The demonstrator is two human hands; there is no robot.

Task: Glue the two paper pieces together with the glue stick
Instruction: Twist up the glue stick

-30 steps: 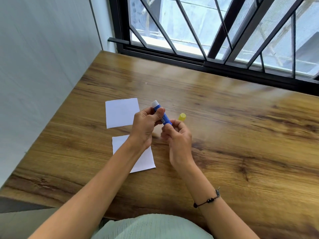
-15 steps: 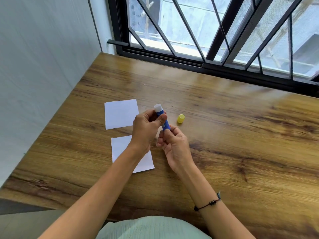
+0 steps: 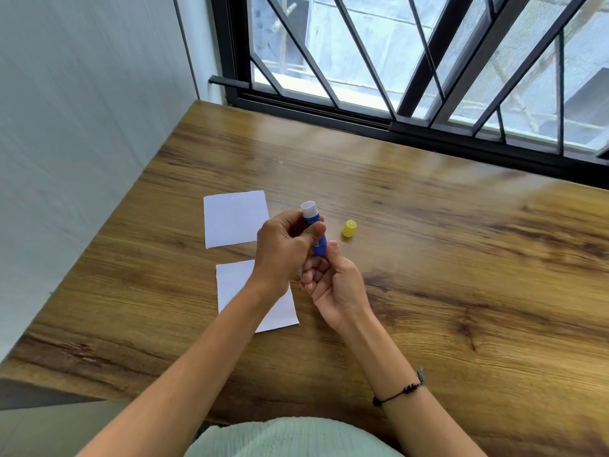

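The blue glue stick is uncapped, its white open end pointing up and away from me. My left hand grips its upper barrel. My right hand holds its bottom end between fingertips and thumb. Both hands hover above the wooden table. One white paper square lies flat to the left of the hands. A second white paper lies nearer to me, partly hidden under my left forearm. The yellow cap stands on the table just right of the stick.
A grey wall runs along the table's left edge. A black-framed window with metal bars borders the far edge. A dark cord bracelet circles my right wrist.
The glue stick has tilted more upright in my hands. My right hand's fingers have shifted around its bottom end. The papers and the cap lie where they were.
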